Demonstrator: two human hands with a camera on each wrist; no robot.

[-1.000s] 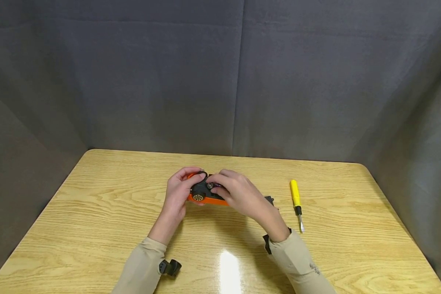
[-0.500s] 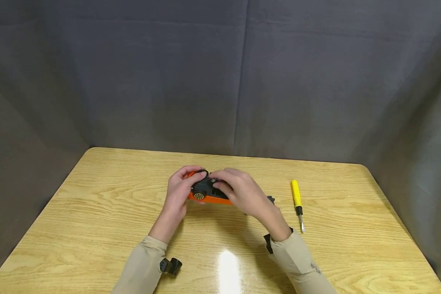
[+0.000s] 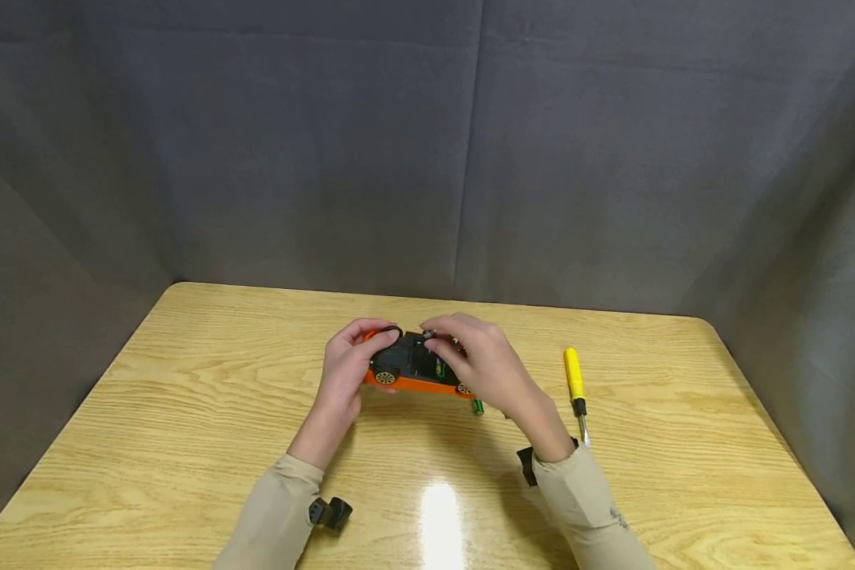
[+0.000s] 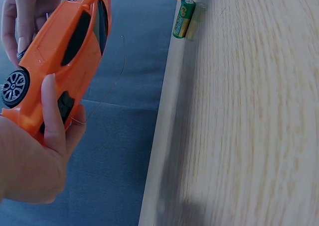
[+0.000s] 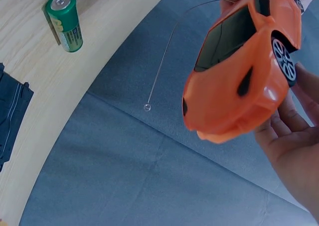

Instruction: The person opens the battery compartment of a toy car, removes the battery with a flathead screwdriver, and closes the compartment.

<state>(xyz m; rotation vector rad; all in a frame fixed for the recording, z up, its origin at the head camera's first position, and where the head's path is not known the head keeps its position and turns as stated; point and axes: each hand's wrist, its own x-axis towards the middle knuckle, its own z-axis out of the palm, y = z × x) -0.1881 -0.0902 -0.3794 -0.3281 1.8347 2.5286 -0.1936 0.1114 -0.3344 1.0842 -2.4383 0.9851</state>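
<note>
An orange toy car (image 3: 427,386) is held wheels up, its black underside facing the head camera. My left hand (image 3: 349,356) grips one end, thumb on the underside and fingers around the body. Over the battery compartment, my right hand (image 3: 480,356) pinches a battery (image 3: 429,335); only its metal end shows between thumb and fingers. A green patch in the compartment looks like another battery (image 3: 440,368). On the table below lies a green battery (image 3: 477,406), seen larger in the right wrist view. A thin wire antenna (image 5: 164,61) sticks out near my left hand.
A yellow-handled screwdriver (image 3: 574,380) lies on the wooden table (image 3: 185,412), right of my right hand. A black plastic part (image 5: 12,116) lies on the table in the right wrist view. Behind the table hangs a dark grey curtain (image 3: 313,158).
My right hand has shifted right with the battery, uncovering more of the car's underside and compartment. The green battery on the table has come into view. My left hand keeps its grip.
</note>
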